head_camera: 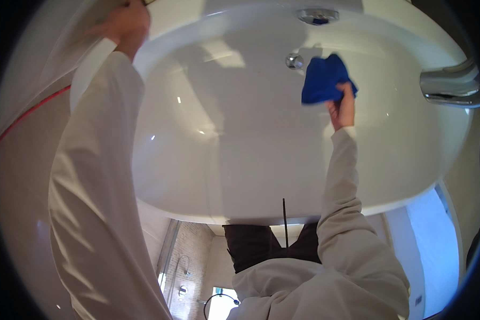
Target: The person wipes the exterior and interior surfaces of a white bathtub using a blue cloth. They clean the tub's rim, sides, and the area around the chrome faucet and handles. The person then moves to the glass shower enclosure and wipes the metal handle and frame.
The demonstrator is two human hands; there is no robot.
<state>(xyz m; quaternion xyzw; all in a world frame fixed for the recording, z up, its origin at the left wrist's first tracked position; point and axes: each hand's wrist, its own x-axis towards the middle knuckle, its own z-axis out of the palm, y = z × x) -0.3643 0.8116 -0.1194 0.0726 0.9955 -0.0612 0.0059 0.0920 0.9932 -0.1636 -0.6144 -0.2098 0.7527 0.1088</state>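
My right hand (343, 106) grips a folded blue cloth (326, 80) by its lower right edge, over the inside of a white bathtub (260, 168). Just left of the cloth is the tub's round chrome drain plug (294, 61). My left hand (128, 24) is at the tub's far left corner, beside the wall; it is blurred. Its fingers are spread in part, and whether it rests on the rim or holds anything cannot be told.
A chrome spout (450, 86) juts over the tub's right rim. A chrome overflow fitting (318, 17) sits on the far inner wall. A red line (32, 114) runs along the left wall. Shower fittings (183, 290) show behind me.
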